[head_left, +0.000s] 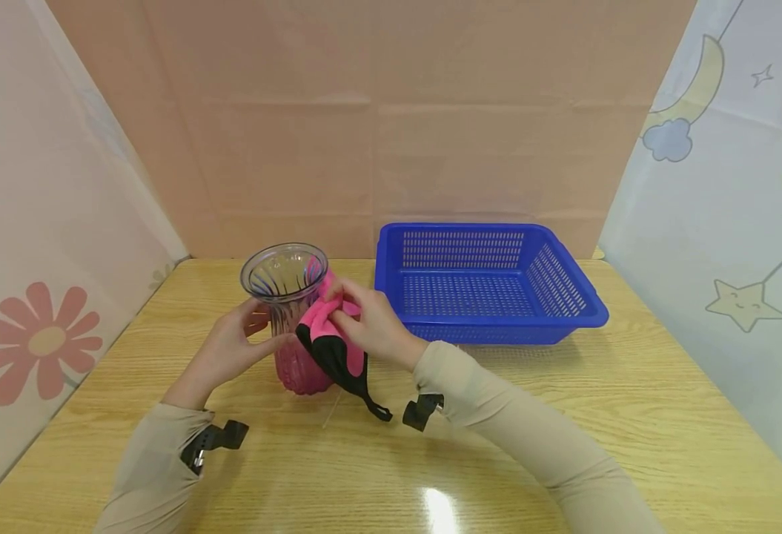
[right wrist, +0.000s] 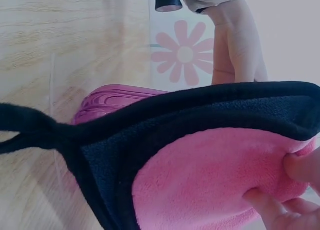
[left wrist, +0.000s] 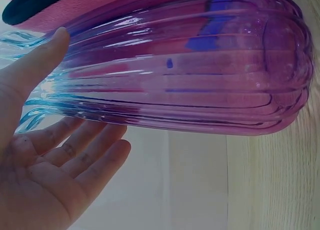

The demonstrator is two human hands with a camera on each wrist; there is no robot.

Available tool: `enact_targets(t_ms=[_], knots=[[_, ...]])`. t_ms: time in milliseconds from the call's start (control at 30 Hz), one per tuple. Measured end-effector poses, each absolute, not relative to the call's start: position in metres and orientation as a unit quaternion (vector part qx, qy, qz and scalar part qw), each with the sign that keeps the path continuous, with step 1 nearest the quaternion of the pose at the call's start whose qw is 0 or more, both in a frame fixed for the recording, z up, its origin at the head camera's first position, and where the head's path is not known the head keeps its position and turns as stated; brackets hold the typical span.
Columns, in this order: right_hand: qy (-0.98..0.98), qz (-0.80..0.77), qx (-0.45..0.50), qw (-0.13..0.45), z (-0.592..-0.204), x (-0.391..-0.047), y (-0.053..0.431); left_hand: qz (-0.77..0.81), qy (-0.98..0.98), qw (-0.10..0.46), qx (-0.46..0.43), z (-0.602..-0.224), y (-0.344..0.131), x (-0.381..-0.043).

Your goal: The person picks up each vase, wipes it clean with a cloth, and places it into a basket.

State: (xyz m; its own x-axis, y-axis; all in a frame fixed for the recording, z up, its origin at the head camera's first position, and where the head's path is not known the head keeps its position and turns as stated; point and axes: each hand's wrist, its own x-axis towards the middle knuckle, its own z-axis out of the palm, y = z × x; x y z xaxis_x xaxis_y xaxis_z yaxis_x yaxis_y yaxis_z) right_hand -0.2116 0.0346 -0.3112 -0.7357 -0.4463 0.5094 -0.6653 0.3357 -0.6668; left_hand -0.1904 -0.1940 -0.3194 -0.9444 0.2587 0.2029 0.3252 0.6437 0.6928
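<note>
A tall ribbed glass vase (head_left: 297, 367), clear at its flared rim and pink toward its base, stands upright on the table. My left hand (head_left: 233, 341) holds it at the narrow upper part; in the left wrist view the thumb lies on one side of the glass (left wrist: 200, 79) and the fingers on the other. A pink plush cloth with black edging and a hanging loop (head_left: 333, 363) is pinched in my right hand (head_left: 373, 326), against the vase's right side below the rim. The right wrist view shows thumb and fingertips gathering the pink cloth (right wrist: 195, 175), which hides part of the vase.
A blue perforated plastic basket (head_left: 491, 322) sits to the right of the vase, near the back of the wooden table (head_left: 531, 415). Behind it hangs a plain peach-coloured backdrop (head_left: 370, 133), with patterned sheets at both sides.
</note>
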Motion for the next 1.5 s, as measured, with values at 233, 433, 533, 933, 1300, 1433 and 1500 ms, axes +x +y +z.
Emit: enact_targets(t_ms=[233,433,533,933,1300,1433,1500], knots=[[-0.791,0.504,0.331,0.107,-0.304,-0.212,0.036,-0.396,-0.901,0.043,-0.173,-0.318,-0.193,-0.190],[-0.756,0.558,0.325,0.102,-0.300,-0.213,0.038,-0.400,-0.899,0.042,-0.173,-0.320,-0.193,-0.192],[-0.742,0.575,0.327,0.111,-0.297,-0.214,0.039,-0.401,-0.899,0.040,-0.173,-0.321,-0.193,-0.194],[-0.718,0.607,0.322,0.112,-0.288,-0.211,0.041,-0.394,-0.904,0.035,-0.164,-0.320,-0.194,-0.192],[-0.720,0.594,0.337,0.125,-0.293,-0.212,0.040,-0.393,-0.904,0.033,-0.162,-0.319,-0.194,-0.190],[-0.722,0.591,0.336,0.126,-0.295,-0.212,0.040,-0.395,-0.903,0.035,-0.164,-0.319,-0.194,-0.191],[-0.725,0.590,0.332,0.123,-0.295,-0.211,0.039,-0.395,-0.903,0.037,-0.166,-0.320,-0.194,-0.191]])
